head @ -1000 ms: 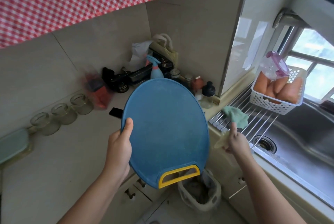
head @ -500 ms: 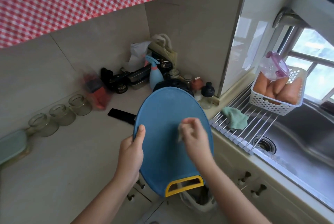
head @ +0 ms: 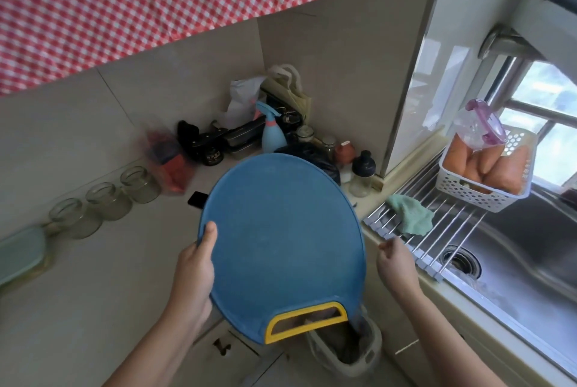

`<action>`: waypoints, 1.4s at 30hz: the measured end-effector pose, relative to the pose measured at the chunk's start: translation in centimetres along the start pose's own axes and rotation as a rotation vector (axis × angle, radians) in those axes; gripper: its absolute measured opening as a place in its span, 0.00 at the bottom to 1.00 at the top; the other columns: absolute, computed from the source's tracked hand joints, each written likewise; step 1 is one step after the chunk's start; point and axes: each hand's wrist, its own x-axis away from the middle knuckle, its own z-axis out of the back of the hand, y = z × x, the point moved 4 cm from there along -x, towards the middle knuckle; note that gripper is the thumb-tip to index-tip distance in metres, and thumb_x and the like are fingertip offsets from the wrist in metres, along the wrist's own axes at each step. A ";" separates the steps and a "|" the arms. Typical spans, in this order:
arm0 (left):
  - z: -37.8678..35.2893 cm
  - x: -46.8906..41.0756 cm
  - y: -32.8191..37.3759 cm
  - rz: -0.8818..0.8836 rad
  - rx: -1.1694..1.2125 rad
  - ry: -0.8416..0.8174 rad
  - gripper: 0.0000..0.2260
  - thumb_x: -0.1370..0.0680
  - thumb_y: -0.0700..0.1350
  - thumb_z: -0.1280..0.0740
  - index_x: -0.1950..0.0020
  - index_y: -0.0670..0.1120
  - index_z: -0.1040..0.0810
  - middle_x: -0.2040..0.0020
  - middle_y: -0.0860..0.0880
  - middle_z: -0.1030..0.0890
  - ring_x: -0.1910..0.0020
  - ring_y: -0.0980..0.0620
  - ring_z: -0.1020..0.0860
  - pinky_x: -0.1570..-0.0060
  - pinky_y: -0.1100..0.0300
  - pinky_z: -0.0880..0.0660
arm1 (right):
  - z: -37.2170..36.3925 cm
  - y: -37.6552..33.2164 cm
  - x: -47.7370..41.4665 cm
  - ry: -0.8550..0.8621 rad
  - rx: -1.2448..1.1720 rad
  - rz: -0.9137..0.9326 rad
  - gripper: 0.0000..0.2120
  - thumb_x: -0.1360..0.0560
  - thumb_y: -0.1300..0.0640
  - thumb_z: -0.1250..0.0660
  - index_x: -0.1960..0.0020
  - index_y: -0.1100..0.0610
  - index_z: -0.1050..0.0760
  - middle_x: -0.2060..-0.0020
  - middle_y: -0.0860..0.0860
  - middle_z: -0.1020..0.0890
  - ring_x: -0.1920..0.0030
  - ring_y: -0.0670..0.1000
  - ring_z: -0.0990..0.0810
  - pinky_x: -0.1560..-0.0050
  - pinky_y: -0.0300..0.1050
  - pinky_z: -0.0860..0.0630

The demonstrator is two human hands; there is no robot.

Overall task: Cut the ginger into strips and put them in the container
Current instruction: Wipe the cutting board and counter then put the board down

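Off the cutting board point(head: 281, 230) now, the right grip point(head: 395, 261) hangs just beside its right edge, fingers curled, on what I cannot tell. Left grip point(head: 195, 265) clamps the left rim, thumb on top; handle end tilts down over the bin point(head: 352, 352). No ginger shows.

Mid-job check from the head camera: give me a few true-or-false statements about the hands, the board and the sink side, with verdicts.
1. The left hand grips the blue cutting board by its edge. True.
2. The right hand rests on the board. False: it is off the board, to its right, beside the drying rack.
3. The green cloth lies on the rack. True.
4. Ginger strips lie on the board. False: no ginger shows on it.
5. The glass jars stand in the sink. False: they stand on the counter.
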 end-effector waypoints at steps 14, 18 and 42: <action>15.0 -7.7 0.4 0.095 0.312 0.189 0.16 0.23 0.58 0.41 0.45 0.52 0.19 0.42 0.51 0.19 0.46 0.52 0.20 0.54 0.53 0.21 | -9.6 -19.5 -2.0 -0.412 -0.126 0.145 0.15 0.22 0.57 0.45 0.49 0.63 0.21 0.54 0.57 0.20 0.58 0.51 0.26 0.58 0.44 0.31; 15.8 -10.0 0.4 0.128 0.308 0.180 0.15 0.21 0.57 0.42 0.42 0.52 0.23 0.43 0.51 0.20 0.46 0.51 0.22 0.54 0.52 0.27 | -15.1 -24.1 -5.0 -0.447 0.022 0.291 0.13 0.23 0.65 0.41 0.43 0.61 0.22 0.47 0.55 0.20 0.44 0.55 0.23 0.46 0.42 0.30; 8.1 -12.8 0.2 0.242 0.372 -0.109 0.16 0.22 0.58 0.42 0.53 0.56 0.15 0.48 0.52 0.16 0.49 0.49 0.19 0.54 0.50 0.27 | -2.0 -19.7 -5.1 0.383 -0.062 0.430 0.14 0.23 0.43 0.38 0.58 0.53 0.26 0.64 0.47 0.23 0.63 0.47 0.26 0.62 0.43 0.34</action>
